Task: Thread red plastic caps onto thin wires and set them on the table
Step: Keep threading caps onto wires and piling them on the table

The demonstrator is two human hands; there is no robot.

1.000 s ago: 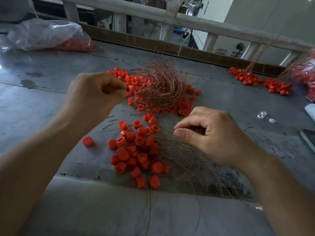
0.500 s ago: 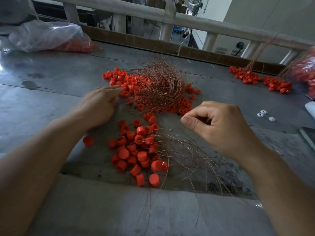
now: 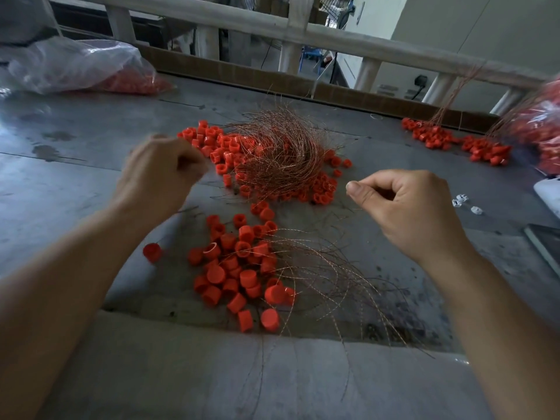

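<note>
A heap of loose red caps [image 3: 239, 268] lies on the grey table [image 3: 75, 183] between my forearms, with one stray cap [image 3: 152, 252] to its left. Loose thin copper wires [image 3: 333, 283] fan out to the right of the heap. Farther back sits a tangle of wires [image 3: 278, 159] with red caps on them. My left hand [image 3: 160, 174] hovers blurred beside that tangle's left edge, fingers curled inward; whatever is inside them is hidden. My right hand [image 3: 403, 207] is raised right of the tangle, thumb and forefinger pinched together on a barely visible thin wire.
A clear plastic bag of red caps [image 3: 75, 65] lies at the far left. Another group of capped wires [image 3: 454, 140] and a second bag [image 3: 542, 128] are at the far right. Small white parts [image 3: 463, 203] and a dark flat object [image 3: 545, 241] lie right. A railing [image 3: 303, 34] borders the far edge.
My left hand reached flat to the far tangle's left edge, then lifted off with fingers curled. My right hand rose a little, moving up and to the right, keeping its pinch.
</note>
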